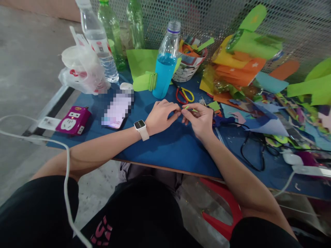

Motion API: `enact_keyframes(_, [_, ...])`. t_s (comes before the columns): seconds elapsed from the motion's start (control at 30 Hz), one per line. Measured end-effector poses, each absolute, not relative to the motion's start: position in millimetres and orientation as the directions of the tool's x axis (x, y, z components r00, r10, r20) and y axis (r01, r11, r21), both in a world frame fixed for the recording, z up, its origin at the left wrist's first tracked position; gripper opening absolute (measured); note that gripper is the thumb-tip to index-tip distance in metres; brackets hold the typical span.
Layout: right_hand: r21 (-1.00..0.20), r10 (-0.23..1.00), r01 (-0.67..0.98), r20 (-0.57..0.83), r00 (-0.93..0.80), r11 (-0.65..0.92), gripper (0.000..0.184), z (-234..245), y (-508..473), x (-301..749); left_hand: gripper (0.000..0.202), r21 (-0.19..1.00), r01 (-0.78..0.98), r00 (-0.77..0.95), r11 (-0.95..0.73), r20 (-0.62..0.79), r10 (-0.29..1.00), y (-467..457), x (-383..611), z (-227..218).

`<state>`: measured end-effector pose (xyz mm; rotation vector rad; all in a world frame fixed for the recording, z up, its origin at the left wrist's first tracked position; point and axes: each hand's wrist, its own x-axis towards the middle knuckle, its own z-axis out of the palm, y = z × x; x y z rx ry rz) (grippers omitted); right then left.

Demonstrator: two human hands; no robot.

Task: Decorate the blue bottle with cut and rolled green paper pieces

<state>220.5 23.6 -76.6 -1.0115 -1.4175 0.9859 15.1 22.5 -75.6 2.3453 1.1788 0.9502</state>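
Over the blue tabletop, the fingertips of my two hands meet. My right hand (200,120) is closed in a pinch on a small piece of green paper (186,107), of which only a bit shows. My left hand (162,115), with a white-strapped watch (141,129) on its wrist, has thumb and forefinger drawn together against the right fingertips; what they hold, if anything, is hidden. Just behind the hands lie scissors (184,95) with red and yellow handles. A bottle of blue liquid (164,74) stands beyond the left hand, beside a folded green paper stack (152,81).
A phone (117,109), a purple power socket (73,120) and a bagged cup (82,74) are on the left. Paper scraps (271,117) and a black cable (241,151) cover the right. A woven basket (187,67) stands behind. A white cord (67,165) crosses my left arm.
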Motion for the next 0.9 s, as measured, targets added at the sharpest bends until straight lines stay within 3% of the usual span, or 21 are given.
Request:
enact_keyframes(0.67, [-0.940,0.945,0.098,0.326,-0.019,0.326,0.044,-76.5,21.5,219.7,0.023,0.548,0.557,0.476,-0.624,0.405,0.780,24.5,14.2,-78.2])
enact_keyframes(0.9, [-0.950,0.953,0.070,0.304,-0.014,0.304,0.044,-73.1,22.1,219.2,0.016,0.569,0.542,0.472,-0.619,0.403,0.784,23.9,14.6,-76.6])
